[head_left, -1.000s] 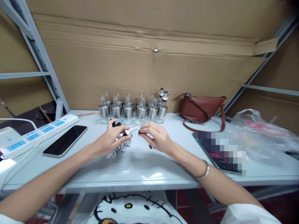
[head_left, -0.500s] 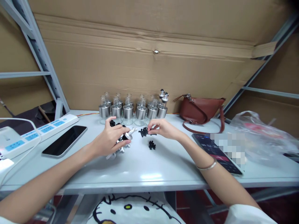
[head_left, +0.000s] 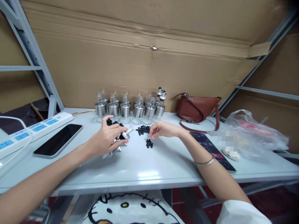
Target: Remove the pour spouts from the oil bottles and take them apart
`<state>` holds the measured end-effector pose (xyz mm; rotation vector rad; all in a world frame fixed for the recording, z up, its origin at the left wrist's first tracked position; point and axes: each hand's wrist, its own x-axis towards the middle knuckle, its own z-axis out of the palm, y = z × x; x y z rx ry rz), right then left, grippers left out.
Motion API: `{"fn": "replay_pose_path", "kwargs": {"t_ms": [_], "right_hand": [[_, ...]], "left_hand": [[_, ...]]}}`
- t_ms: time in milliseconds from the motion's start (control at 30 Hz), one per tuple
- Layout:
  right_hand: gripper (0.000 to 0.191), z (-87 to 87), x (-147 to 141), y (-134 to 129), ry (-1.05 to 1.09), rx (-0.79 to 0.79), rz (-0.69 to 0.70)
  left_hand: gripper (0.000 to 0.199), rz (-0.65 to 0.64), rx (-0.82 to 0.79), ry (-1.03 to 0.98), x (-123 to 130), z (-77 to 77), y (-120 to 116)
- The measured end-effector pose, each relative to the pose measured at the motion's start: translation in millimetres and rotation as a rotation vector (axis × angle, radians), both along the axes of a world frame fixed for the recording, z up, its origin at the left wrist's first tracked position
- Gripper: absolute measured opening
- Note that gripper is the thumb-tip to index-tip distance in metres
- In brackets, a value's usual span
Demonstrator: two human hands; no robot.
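My left hand (head_left: 107,137) is closed on a silver pour spout (head_left: 127,133) with a black part at its base. Beneath and behind that hand lie more silver spouts (head_left: 118,149) and black pieces (head_left: 109,122), partly hidden by the fingers. My right hand (head_left: 159,128) is bent in a pinch just above the table; whatever is between its fingertips cannot be made out. Left of it lies a pile of thin black tubes (head_left: 143,130). Just below its fingertips sits a small cluster of short black pieces (head_left: 149,143).
Rows of glass bottles with steel sleeves (head_left: 125,109) stand at the back; two spouts (head_left: 161,92) rise at their right end. A brown bag (head_left: 198,109), plastic bag (head_left: 254,130) and lit phone (head_left: 211,151) lie right. Another phone (head_left: 59,140) and a power strip (head_left: 44,126) lie left.
My right hand has drawn back from the black tubes, slightly right and down toward the short black pieces. My left hand keeps its grip on the spout. The whole view has shifted slightly.
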<state>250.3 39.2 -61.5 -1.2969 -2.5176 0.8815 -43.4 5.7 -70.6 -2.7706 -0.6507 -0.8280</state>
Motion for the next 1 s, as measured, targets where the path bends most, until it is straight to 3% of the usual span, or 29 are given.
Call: {"fn": "replay_pose_path", "kwargs": {"t_ms": [100,300,500,767,1000], "right_hand": [[0.009,-2.5,2,1,0.009,-0.128,-0.02],[0.008,-4.5,1,2,-0.047,-0.11,-0.083],[0.014,-8.0,-3,2,-0.026,-0.05,-0.035],[0.026,-13.1,-2,3,0.059,-0.133,0.018],[0.024,-7.9,-4,-1,0.059,-0.141,0.042]], "left_hand": [[0.032,-0.008,0.011,0.022,0,0.5,1],[0.034,-0.065,-0.032,0.031,-1,1.9,0],[0.033,-0.063,-0.027,0.043,-1,1.2,1],[0.033,-0.07,-0.017,0.036,-1,2.6,1],[0.032,-0.07,-0.045,0.024,-1,3.9,0]]}}
